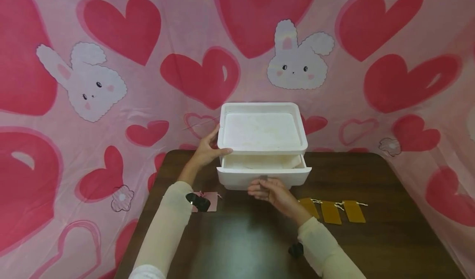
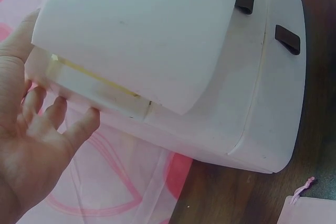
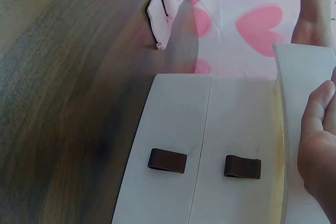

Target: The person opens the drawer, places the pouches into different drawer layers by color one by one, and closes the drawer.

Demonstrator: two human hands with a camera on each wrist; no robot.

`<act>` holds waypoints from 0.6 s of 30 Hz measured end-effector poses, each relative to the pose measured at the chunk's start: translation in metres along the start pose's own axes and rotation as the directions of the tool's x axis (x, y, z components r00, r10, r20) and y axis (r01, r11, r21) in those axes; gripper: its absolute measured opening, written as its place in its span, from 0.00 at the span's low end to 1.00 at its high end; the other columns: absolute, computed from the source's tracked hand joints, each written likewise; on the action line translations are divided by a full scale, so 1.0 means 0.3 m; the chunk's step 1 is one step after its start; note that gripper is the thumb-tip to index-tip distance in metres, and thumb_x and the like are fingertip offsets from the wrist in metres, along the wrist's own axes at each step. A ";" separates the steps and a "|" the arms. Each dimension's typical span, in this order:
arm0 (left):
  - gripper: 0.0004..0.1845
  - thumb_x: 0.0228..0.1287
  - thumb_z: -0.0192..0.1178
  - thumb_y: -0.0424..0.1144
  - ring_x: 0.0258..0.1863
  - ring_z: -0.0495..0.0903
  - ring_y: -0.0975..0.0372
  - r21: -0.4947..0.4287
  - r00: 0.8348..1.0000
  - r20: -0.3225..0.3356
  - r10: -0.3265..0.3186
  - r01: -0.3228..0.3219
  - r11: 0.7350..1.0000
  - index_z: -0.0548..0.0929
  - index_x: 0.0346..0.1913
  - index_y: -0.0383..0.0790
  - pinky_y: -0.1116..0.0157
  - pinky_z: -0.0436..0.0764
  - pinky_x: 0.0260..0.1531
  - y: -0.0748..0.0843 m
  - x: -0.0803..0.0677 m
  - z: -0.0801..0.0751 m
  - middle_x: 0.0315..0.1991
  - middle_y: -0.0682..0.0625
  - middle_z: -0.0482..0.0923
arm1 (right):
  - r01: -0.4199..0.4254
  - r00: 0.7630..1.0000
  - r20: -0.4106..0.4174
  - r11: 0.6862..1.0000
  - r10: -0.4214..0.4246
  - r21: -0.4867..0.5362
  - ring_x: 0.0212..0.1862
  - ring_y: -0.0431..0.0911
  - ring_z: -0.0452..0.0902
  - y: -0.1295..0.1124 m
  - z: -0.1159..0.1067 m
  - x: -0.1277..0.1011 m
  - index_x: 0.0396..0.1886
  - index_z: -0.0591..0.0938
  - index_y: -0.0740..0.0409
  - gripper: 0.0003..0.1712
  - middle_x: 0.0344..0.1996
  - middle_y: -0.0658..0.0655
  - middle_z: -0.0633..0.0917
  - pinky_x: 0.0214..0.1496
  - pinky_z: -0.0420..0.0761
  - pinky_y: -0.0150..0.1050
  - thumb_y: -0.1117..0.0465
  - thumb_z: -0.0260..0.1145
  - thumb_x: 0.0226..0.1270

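Left hand (image 1: 206, 151) rests flat-fingered against the white drawer unit's (image 1: 262, 134) left side. Right hand (image 1: 272, 191) pinches the brown pull tab (image 1: 263, 178) of the part-open upper drawer (image 1: 264, 172), directly behind its fingertips.

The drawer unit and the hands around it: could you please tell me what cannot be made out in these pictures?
- Head view: inside the top drawer, the unit's top overhangs most of it.
- Head view: the pull tab and the right hand's grip on it; the fingers cover it.
- Left wrist view: the left hand's thumb, cut off by the edge.
- Head view: the pink pouch, partly behind the left sleeve.
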State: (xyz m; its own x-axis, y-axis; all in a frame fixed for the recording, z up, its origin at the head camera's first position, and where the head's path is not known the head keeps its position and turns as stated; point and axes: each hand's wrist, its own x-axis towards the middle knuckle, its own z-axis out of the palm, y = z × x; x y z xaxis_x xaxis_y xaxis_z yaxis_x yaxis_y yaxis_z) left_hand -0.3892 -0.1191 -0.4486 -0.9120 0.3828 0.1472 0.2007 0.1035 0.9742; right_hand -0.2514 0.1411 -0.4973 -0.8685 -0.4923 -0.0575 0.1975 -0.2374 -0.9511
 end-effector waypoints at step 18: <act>0.56 0.57 0.72 0.27 0.81 0.57 0.50 0.011 1.000 -0.006 -0.005 0.005 1.000 0.49 0.82 0.46 0.47 0.64 0.77 0.003 -0.003 -0.001 0.82 0.44 0.53 | 0.017 0.999 -0.033 1.000 -0.016 0.021 0.50 0.39 0.89 -0.022 -0.028 0.066 0.51 0.83 0.61 0.21 0.39 0.45 0.93 0.55 0.86 0.32 0.60 0.43 0.85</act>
State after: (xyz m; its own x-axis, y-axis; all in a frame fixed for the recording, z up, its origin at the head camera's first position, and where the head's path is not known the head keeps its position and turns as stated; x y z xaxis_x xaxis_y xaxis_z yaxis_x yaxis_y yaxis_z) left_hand -0.3882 -0.1198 -0.4479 -0.9150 0.3772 0.1435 0.2002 0.1155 0.9729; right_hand -0.2737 0.1400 -0.4948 -0.8861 -0.4605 -0.0520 0.1922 -0.2630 -0.9455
